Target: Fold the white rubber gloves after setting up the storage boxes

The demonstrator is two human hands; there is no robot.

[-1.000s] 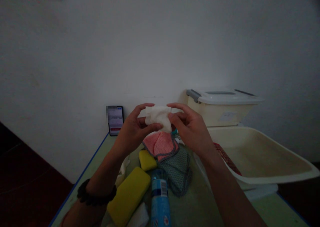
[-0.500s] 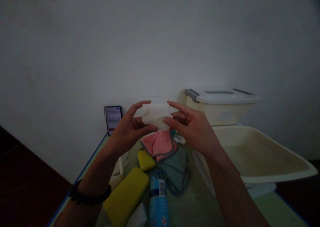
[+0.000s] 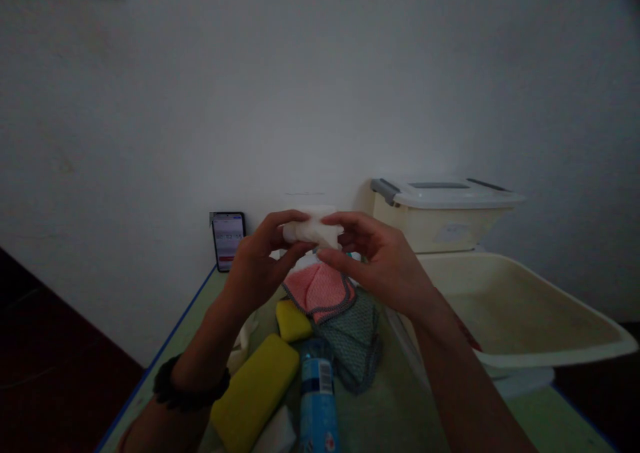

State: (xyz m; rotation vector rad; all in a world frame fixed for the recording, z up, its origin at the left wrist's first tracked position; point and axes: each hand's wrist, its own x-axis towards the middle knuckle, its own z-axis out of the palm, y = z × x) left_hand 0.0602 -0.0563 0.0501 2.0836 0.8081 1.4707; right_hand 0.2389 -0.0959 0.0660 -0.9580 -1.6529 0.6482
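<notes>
A small white bundle of soft, folded sheet material (image 3: pixel 313 232) is held up between my two hands; whether it is cloth or paper I cannot tell. My left hand (image 3: pixel 267 256) pinches its left side, thumb below and fingers on top. On the right side my right hand (image 3: pixel 377 250) grips it the same way, its thumb pressed to the lower edge. Beneath the bundle lie a pink cloth (image 3: pixel 320 290) with a grey edge and a grey-green cloth (image 3: pixel 356 343).
A yellow sponge (image 3: pixel 256 390), a smaller yellow piece (image 3: pixel 293 321) and a blue bottle (image 3: pixel 319 400) lie close to me. At right are an open cream bin (image 3: pixel 530 306) and a lidded box (image 3: pixel 445 223). A phone (image 3: pixel 229 240) leans against the wall.
The white bundle has become flatter and lower between my hands. My fingers have closed further over its top, and both hands have dropped slightly.
</notes>
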